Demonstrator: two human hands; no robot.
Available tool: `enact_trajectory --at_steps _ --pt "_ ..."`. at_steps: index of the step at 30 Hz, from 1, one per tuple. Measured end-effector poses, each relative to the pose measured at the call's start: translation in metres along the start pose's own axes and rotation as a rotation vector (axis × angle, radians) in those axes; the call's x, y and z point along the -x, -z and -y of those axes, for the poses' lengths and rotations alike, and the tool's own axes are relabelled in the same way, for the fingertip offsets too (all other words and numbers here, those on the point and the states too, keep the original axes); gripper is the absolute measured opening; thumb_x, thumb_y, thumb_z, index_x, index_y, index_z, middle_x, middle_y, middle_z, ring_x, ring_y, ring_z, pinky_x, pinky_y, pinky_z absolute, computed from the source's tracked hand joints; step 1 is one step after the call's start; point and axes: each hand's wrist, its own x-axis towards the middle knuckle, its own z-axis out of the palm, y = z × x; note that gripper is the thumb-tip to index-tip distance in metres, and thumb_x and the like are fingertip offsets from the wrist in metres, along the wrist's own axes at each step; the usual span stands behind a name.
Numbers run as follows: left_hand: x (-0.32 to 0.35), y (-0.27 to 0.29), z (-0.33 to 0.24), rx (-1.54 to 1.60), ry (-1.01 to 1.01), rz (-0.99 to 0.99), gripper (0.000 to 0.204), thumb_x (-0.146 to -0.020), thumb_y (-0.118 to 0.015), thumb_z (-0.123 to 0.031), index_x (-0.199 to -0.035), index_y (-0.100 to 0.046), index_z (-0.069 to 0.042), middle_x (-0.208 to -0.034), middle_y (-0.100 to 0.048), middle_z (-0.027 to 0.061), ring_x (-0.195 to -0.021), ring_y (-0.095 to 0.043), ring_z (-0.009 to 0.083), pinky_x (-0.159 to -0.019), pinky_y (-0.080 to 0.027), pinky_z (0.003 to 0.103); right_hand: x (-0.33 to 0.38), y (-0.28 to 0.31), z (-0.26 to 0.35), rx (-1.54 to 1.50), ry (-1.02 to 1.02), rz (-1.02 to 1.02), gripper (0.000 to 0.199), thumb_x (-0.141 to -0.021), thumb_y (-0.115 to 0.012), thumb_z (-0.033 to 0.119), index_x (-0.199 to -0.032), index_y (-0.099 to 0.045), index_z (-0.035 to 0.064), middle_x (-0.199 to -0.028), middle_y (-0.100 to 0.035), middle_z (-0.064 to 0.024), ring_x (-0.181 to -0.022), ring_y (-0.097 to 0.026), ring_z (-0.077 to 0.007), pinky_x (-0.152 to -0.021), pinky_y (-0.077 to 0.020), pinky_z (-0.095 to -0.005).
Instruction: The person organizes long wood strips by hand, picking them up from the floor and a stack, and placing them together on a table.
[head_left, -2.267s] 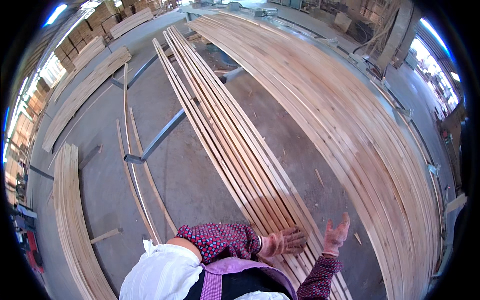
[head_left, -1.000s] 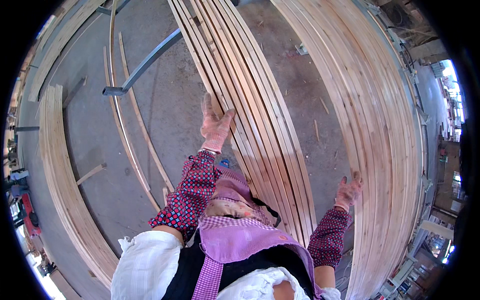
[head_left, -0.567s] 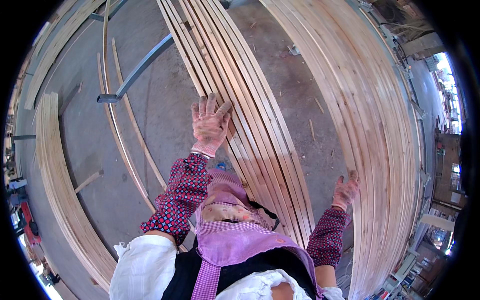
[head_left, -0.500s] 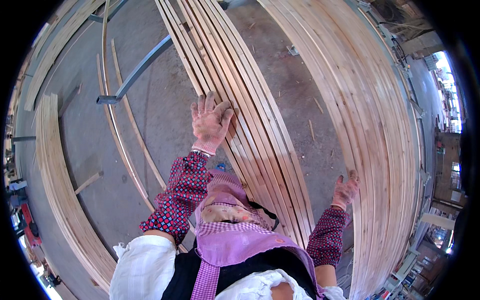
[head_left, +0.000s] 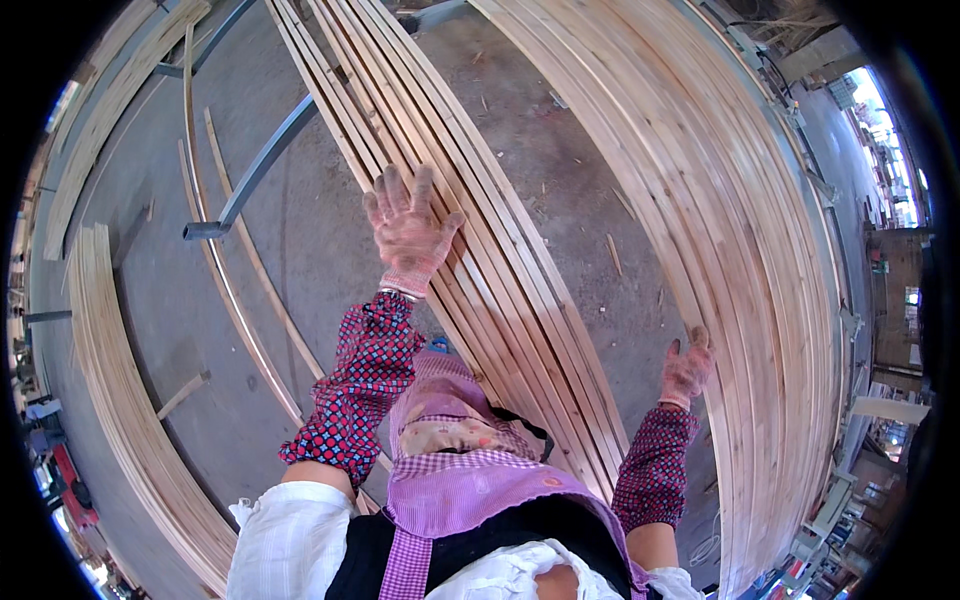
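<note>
My left hand (head_left: 412,228), in a stained pink work glove, lies with fingers spread over the left edge of a bundle of long wooden strips (head_left: 515,275). The strips run from the top of the view down past my apron, with narrow gaps between some of them. On the right, my gloved right hand (head_left: 687,370) rests against the near left edge of a wide stack of boards (head_left: 770,290). Its thumb and forefinger are apart, and the other fingers are partly hidden. I see nothing gripped in either hand.
Left of the bundle, a grey metal bar (head_left: 268,155) reaches across the concrete floor (head_left: 320,215). Thin loose strips (head_left: 240,300) lie over that side. Another wood stack (head_left: 130,380) stands far left. Wood scraps (head_left: 614,255) litter the floor between the bundle and the boards.
The view has shifted slightly, so the strips and boards sit a little differently. My left hand's fingers have spread wider on the strips; my right hand stays at the board stack's edge.
</note>
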Motion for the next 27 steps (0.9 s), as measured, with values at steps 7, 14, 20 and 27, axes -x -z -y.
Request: enact_trajectory --at_steps 7,14,20,27 --pt "0.003 -0.028 0.007 -0.127 -0.406 -0.084 0.050 -0.085 -0.064 -0.022 -0.130 -0.059 -0.043 -0.151 -0.039 0.0077 -0.143 -0.030 0.0351 -0.115 -0.022 0.060 -0.003 -0.005 -0.007 -0.024 0.032 0.009 0.047 -0.075 -0.076 0.017 -0.116 -0.055 0.0155 -0.112 -0.063 -0.0094 -0.104 -0.062 -0.0307 -0.087 -0.0505 -0.0427" --pt "-0.014 0.007 -0.023 -0.122 -0.328 0.119 0.026 -0.087 -0.059 -0.038 -0.104 -0.073 -0.023 -0.137 -0.051 0.0056 -0.131 -0.040 0.0327 -0.111 -0.024 0.055 -0.001 0.000 -0.004 -0.010 -0.026 0.011 0.049 -0.077 -0.075 0.020 -0.122 -0.056 0.0156 -0.110 -0.064 -0.0121 -0.100 -0.064 -0.0325 -0.083 -0.0528 -0.0434" --pt "-0.022 0.006 -0.029 0.016 -0.206 0.096 0.047 -0.081 -0.065 -0.054 -0.087 -0.073 -0.008 -0.137 -0.053 0.0075 -0.131 -0.041 0.0319 -0.110 -0.027 0.050 -0.008 -0.012 -0.015 0.078 0.039 0.011 0.044 -0.081 -0.070 0.026 -0.121 -0.057 0.0158 -0.107 -0.064 -0.0144 -0.094 -0.066 -0.0335 -0.077 -0.0549 -0.0436" --pt "-0.019 -0.009 -0.034 0.103 -0.128 -0.018 0.065 -0.073 -0.069 -0.061 -0.117 -0.065 -0.014 -0.148 -0.041 0.0179 -0.139 -0.033 0.0370 -0.115 -0.019 0.055 -0.021 -0.035 -0.036 0.134 0.108 0.045 0.028 -0.080 -0.064 0.021 -0.106 -0.062 0.0112 -0.102 -0.064 -0.0170 -0.093 -0.066 -0.0355 -0.077 -0.0539 -0.0464"
